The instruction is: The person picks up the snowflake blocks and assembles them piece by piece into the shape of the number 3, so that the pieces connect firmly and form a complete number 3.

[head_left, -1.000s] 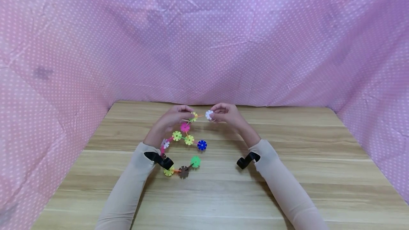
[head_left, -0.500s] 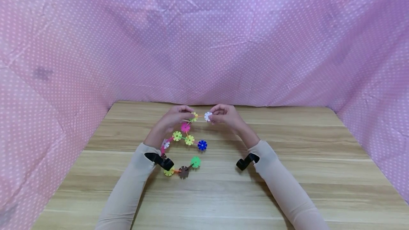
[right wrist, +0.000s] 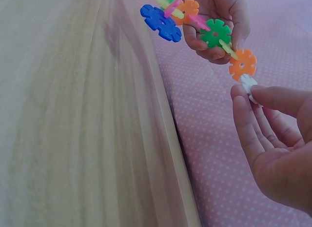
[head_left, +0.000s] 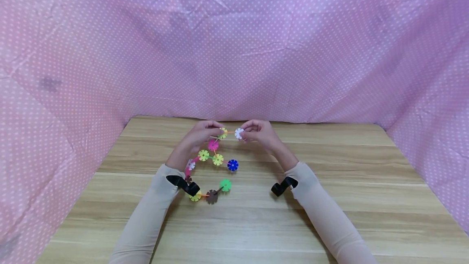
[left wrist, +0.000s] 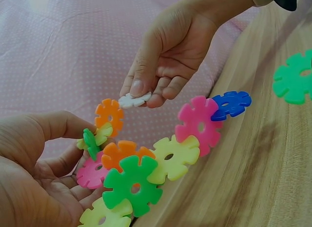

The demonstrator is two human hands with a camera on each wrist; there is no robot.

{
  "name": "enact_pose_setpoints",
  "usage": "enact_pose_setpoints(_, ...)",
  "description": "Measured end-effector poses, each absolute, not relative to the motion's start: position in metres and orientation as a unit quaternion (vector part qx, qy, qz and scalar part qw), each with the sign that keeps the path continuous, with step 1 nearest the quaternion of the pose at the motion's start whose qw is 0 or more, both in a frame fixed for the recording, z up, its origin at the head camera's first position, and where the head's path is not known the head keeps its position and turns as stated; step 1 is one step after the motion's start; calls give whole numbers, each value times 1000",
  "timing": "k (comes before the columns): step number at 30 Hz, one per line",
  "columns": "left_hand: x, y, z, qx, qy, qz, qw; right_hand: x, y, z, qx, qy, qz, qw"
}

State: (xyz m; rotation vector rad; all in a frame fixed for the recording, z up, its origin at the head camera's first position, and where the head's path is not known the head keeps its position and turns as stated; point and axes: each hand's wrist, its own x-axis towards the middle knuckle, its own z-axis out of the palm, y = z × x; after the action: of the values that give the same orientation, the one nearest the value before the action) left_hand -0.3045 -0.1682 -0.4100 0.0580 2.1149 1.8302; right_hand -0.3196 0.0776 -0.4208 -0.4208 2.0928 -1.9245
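My left hand (head_left: 199, 134) pinches a yellow snowflake disc (head_left: 223, 133) at the far end of a chain of slotted plastic discs. An orange disc (left wrist: 109, 117) sticks out from that yellow one toward the right. Between thumb and fingertips, my right hand (head_left: 261, 135) pinches a white snowflake disc (right wrist: 247, 84). Its edge meets the orange disc's edge; how deep the slots sit in each other I cannot tell. Below the hands, the chain runs through a pink disc (head_left: 213, 145), a side branch ending in a blue disc (head_left: 233, 165), and onward under my left wrist.
The chain's near end curves through a brown disc (head_left: 211, 196) to a green disc (head_left: 225, 185), over the wooden table (head_left: 315, 219). A pink dotted cloth (head_left: 234, 52) hangs behind the table's far edge. Each wrist wears a black camera mount (head_left: 283, 185).
The white disc has moved slightly left and down, closing the gap to the orange disc. The chain has shifted slightly; the left hand has barely moved.
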Motion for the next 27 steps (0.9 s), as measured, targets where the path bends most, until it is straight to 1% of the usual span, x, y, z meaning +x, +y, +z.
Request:
enact_pose_setpoints(10,-302,-166,-407,10,733,654,186,-320,75,-423,-151,710,-676,128)
enact_pose_setpoints(16,-304,-163,-408,28,716,677,168,-319,76,-424,-161,710,-676,112)
enact_pose_setpoints(27,-303,-155,-409,14,705,696,139,-318,77,-420,-154,708,-683,88)
